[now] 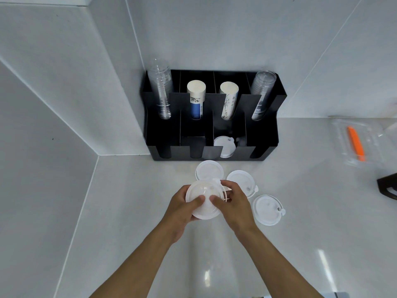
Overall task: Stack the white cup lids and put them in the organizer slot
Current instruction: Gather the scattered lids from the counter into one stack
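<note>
Both hands hold a small stack of white cup lids just above the counter. My left hand grips its left edge with the thumb on top. My right hand grips the right edge. Three loose white lids lie on the counter: one behind the stack, one to its right, one further right. The black organizer stands against the wall, and one front slot holds white lids.
The organizer's rear slots hold clear cups, two paper cup stacks, and more clear cups. A clear bag with an orange tool lies at the right. A dark object sits at the right edge. A tiled wall runs along the left.
</note>
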